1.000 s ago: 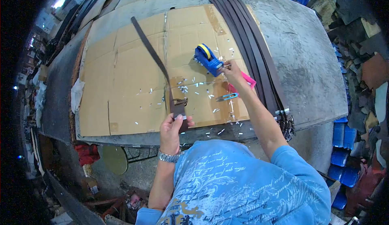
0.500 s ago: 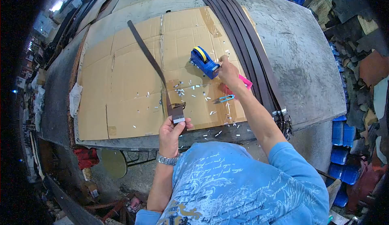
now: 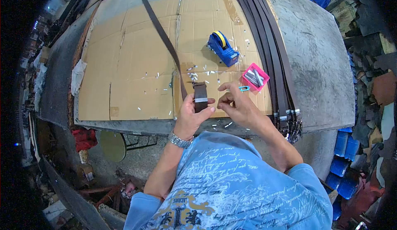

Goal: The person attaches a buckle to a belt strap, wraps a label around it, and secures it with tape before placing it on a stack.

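My left hand (image 3: 191, 118) is wrapped round the near end of a dark brown belt (image 3: 200, 91), with the thumb along its side. A pale band (image 3: 201, 100) crosses the belt there, and the rest of the strap trails away across the cardboard. Just right of it, my right hand (image 3: 242, 110) has its thumb and index finger curled together; anything between them is too small to make out. Beyond that hand lie thread snips (image 3: 244, 89) with a light blue handle, partly covered by the fingers. A blue tape dispenser (image 3: 227, 57) with a yellow core stands farther back.
A pink box (image 3: 250, 86) holding grey strips sits right of the snips. Several dark belts (image 3: 266, 43) lie side by side along the right, buckles near the table edge. Small white scraps litter the cardboard sheet (image 3: 140, 60). Blue bundles and leather pieces lie beyond the table.
My right hand has come back from the tape dispenser toward the belt, uncovering the pink box. The left hand has turned the belt end, and the pale band now lies across it.
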Tool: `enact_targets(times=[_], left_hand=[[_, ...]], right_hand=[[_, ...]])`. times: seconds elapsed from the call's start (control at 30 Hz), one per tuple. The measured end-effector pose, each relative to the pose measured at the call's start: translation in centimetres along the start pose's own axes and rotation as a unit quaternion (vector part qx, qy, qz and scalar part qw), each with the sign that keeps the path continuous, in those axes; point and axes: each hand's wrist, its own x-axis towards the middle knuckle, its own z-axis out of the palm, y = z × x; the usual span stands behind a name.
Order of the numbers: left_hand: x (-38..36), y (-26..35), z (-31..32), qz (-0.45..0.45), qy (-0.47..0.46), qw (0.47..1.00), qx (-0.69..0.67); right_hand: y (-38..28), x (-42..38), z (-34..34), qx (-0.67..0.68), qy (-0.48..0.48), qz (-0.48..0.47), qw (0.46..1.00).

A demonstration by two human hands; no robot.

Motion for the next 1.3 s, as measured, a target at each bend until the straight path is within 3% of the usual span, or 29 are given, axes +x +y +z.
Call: enact_targets(times=[0.1, 0.33, 0.4, 0.5, 0.67, 0.93, 1.1, 1.3], left_hand=[[0.5, -0.2, 0.1, 0.008, -0.039, 0.999, -0.010], [0.4, -0.3, -0.5, 0.001, -0.012, 1.000, 0.026], [0.4, -0.4, -0.7, 0.005, -0.004, 1.000, 0.014], [0.3, -0.6, -1.0, 0.000, 0.025, 1.000, -0.016], [0.3, -0.5, -1.0, -0.013, 0.038, 0.999, -0.033], [0.0, -0.3, -0.7, -0.005, -0.004, 1.000, -0.010], [-0.2, -0.7, -0.8, -0.004, -0.027, 1.000, -0.015], [-0.3, -1.0, -0.4, 0.010, -0.042, 0.999, 0.029]], right_hand=[[-1.1, -0.2, 0.5, -0.042, -0.012, -0.038, 0.998], [-1.7, -0.2, 0.8, -0.036, -0.026, 0.002, 0.999], [-1.1, -0.4, 0.8, -0.028, 0.034, -0.005, 0.999], [0.0, -0.7, 0.5, -0.007, 0.059, 0.036, 0.998], [0.5, -1.2, 2.0, 0.017, 0.067, 0.027, 0.997], [1.0, -0.8, 2.5, 0.032, 0.045, 0.085, 0.995], [0.7, -1.1, 1.5, 0.049, 0.108, 0.083, 0.990], [1.0, 0.1, 2.5, 0.098, 0.048, 0.037, 0.993]])
